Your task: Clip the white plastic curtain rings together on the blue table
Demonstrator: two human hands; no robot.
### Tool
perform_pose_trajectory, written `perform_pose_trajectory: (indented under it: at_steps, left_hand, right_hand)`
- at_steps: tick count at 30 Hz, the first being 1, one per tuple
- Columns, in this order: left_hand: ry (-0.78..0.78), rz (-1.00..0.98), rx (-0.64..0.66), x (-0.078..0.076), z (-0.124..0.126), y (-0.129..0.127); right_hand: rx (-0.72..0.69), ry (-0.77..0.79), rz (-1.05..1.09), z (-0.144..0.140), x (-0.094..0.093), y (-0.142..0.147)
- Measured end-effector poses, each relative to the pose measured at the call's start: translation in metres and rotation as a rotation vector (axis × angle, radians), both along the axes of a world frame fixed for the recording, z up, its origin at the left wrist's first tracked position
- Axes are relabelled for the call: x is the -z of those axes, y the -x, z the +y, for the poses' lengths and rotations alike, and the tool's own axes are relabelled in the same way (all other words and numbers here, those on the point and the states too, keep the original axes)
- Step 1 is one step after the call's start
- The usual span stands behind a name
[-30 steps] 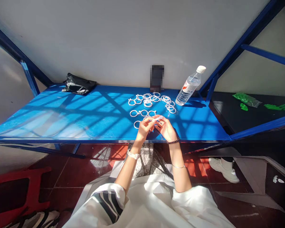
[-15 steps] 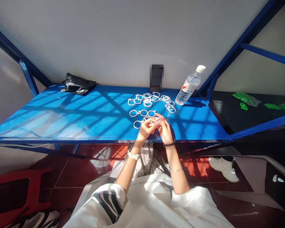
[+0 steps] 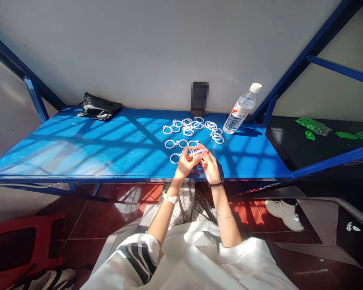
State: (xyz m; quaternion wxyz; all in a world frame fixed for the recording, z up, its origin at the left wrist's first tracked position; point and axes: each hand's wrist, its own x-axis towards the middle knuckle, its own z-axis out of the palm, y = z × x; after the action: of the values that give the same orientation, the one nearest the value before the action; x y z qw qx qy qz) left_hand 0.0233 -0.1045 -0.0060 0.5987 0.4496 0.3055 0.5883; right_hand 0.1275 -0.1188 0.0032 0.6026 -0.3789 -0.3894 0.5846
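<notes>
Right hand (image 3: 211, 165) has shifted inward, with white rings (image 3: 188, 129) and a bottle (image 3: 240, 112) beyond

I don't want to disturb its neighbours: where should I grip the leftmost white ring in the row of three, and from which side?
Probably pinch the left arc of the leftmost ring, coming from above and left: it lies flat with that side free, while its right side sits close to the middle ring.
</notes>
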Motion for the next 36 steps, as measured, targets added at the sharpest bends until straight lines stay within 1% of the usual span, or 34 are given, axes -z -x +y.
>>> perform_pose_trajectory:
  at_steps: [5,8,12,18,21,26,30,36]
  left_hand:
    - [-0.069,0.061,-0.024,0.0016,0.0002,0.0005]
    - [-0.083,0.085,-0.035,0.0015,0.0002,0.0004]
    - [-0.072,0.062,-0.049,-0.0002,0.0002,0.0006]
    - [0.031,0.001,-0.066,0.0008,-0.0012,0.0027]
    - [0.025,-0.021,-0.071,0.0012,-0.0014,0.0032]
    - [0.004,-0.006,-0.088,-0.002,-0.0019,0.0033]
    - [-0.017,0.023,-0.127,-0.0028,-0.002,0.0034]
    - [-0.021,0.076,-0.142,-0.001,-0.0023,0.0038]
  right_hand:
    - [-0.029,-0.011,0.016,-0.0007,0.0008,-0.0012]
    - [-0.04,-0.021,0.032,-0.0015,-0.0002,-0.0013]
    - [-0.059,-0.045,0.034,-0.0028,-0.0028,-0.0011]
    - [-0.035,-0.034,0.056,-0.0024,-0.0023,-0.0005]
    - [-0.023,-0.02,0.077,-0.0012,0.0006,-0.0005]
    - [-0.02,0.027,0.027,-0.0003,0.0037,-0.0006]
    - [-0.024,0.016,0.02,-0.0008,0.0033,-0.0006]
    - [-0.002,-0.016,0.026,-0.001,0.0013,-0.0009]
